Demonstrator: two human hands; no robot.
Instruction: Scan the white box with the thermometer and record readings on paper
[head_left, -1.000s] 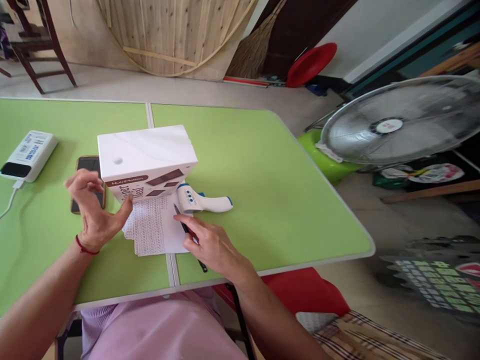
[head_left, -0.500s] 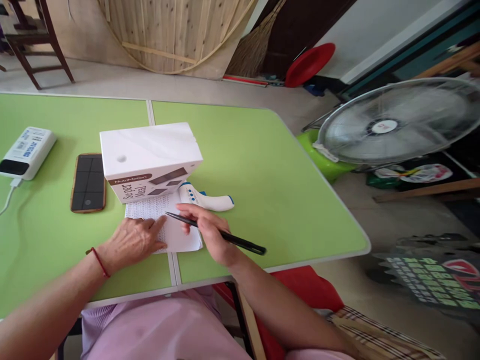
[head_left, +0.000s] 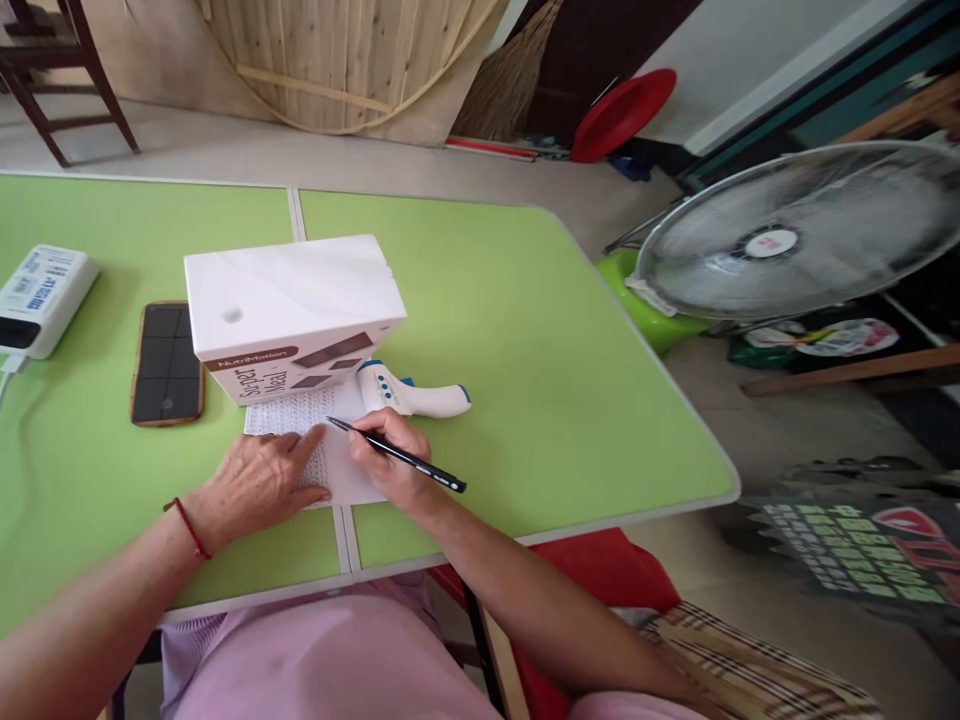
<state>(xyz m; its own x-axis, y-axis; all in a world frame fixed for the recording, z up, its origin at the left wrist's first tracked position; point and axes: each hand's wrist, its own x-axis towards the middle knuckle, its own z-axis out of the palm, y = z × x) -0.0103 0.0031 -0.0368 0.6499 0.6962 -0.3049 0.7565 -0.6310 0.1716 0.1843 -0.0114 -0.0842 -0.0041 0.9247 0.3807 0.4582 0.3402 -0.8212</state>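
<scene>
A black pen (head_left: 409,458) is gripped in my right hand (head_left: 394,455), its tip pointing left close above the paper. The sheet of paper (head_left: 352,478) lies at the table's near side, its left part covered in rows of handwriting and its right part blank. My left hand (head_left: 262,480) rests on the written part with fingers stretched out, index fingertip near the pen tip. At the paper's top edge stands a white box (head_left: 296,310) marked NutriMotion, hiding part of the sheet. A white and blue infrared thermometer (head_left: 412,392) lies just beyond my right hand.
On the green table (head_left: 510,330), a phone (head_left: 168,365) lies left of the box, and a white power bank (head_left: 45,300) with a cable sits further left. A fan (head_left: 772,242) stands past the right edge. A wooden chair (head_left: 67,70) is at the back left.
My right hand has moved left and down onto the paper, with its fingers closer around the pen. The pen tip has shifted slightly left. My left hand stays on the sheet.
</scene>
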